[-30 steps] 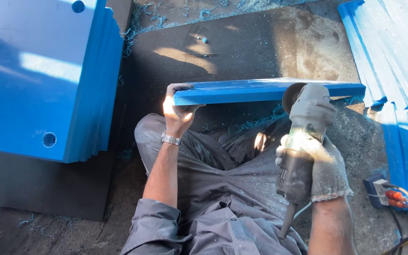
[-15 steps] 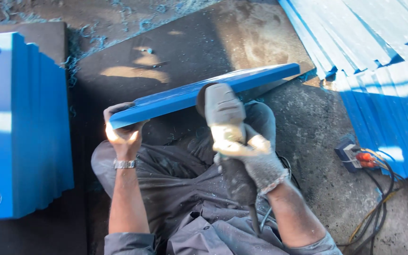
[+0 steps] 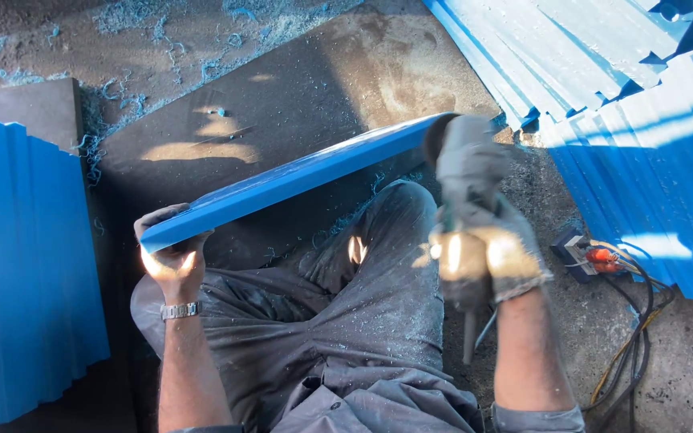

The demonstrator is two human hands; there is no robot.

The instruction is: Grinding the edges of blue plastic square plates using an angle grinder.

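The left hand [image 3: 172, 255] gripped the near end of a long blue panel [image 3: 298, 178], fingers curled over its upper edge, propping it on edge across the lap, seemingly so that the narrow edge faced the tool. The right hand [image 3: 487, 255], in a worn grey glove, was wrapped tight around the body of a handheld power grinder [image 3: 465, 172], whose head met the panel's far end; the pose suggested the edge was being trimmed or smoothed. The disc itself was hidden behind the tool's housing, so contact could not be confirmed. Blue shavings [image 3: 130, 88] lay scattered on the ground beyond. A stack of blue panels [image 3: 26, 265] stood at the left, cut off by the frame, and more blue sheets [image 3: 643, 136] leaned at the right. A socket block [image 3: 583, 256] with cables sat by the right forearm; where the grinder's cord ran was hard to make out.
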